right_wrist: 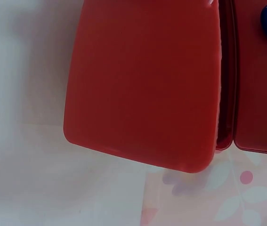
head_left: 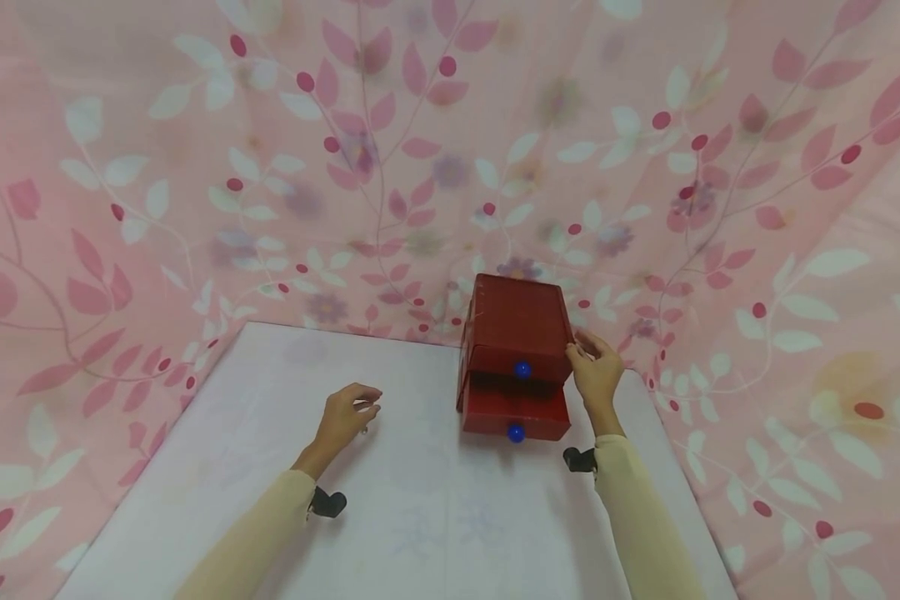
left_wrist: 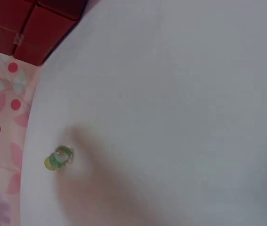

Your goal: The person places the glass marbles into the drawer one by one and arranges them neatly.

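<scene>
Likely pickup step: left hand (head_left: pixel 342 410) loose, looks empty, near green-yellow glass marbles (left_wrist: pixel 63 154); right hand (head_left: pixel 598 372) at red plastic cabinet (head_left: pixel 521 312), grip unclear. Next: fine pinch.

Head view facing forward and down, closer wrist views, all sharing red drawers (head_left: pixel 516 333)

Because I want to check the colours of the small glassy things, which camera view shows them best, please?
The left wrist view: there the small glassy things show uncovered, large enough to tell green and yellow. The head view gives only a tiny glint by the left hand; the right wrist view shows none.
</scene>
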The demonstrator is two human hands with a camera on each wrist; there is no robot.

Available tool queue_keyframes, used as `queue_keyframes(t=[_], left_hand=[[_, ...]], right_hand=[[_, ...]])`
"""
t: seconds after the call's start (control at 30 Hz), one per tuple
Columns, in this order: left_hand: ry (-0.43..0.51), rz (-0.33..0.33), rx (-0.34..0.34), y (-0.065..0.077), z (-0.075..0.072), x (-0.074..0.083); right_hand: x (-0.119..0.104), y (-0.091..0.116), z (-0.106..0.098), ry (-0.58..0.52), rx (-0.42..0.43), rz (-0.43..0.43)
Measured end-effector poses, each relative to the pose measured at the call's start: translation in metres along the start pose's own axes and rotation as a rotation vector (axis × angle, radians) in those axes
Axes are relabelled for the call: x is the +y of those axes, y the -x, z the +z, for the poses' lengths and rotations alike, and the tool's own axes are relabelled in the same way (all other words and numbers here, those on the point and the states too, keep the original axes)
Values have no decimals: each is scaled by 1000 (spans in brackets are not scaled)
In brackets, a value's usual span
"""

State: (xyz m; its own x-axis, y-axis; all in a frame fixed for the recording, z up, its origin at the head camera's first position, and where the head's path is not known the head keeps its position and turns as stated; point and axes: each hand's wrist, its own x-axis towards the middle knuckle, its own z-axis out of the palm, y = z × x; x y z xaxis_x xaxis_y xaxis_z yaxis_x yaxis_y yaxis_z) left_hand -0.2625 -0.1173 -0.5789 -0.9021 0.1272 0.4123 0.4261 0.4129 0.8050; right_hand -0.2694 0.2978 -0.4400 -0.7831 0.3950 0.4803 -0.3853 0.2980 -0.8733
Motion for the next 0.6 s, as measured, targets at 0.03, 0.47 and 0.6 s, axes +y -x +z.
queue_keyframes(t=[0.03, 0.47, 0.6], left_hand=[[0, 0, 1, 2, 0, -2], [-27, -38, 10, 15, -4, -22], [-35, -24, 17, 17, -4, -25]], right_hand=[[0, 0, 0, -1, 1, -1], [0, 0, 0, 13, 10, -7], [-1, -1, 0, 22, 5, -17]])
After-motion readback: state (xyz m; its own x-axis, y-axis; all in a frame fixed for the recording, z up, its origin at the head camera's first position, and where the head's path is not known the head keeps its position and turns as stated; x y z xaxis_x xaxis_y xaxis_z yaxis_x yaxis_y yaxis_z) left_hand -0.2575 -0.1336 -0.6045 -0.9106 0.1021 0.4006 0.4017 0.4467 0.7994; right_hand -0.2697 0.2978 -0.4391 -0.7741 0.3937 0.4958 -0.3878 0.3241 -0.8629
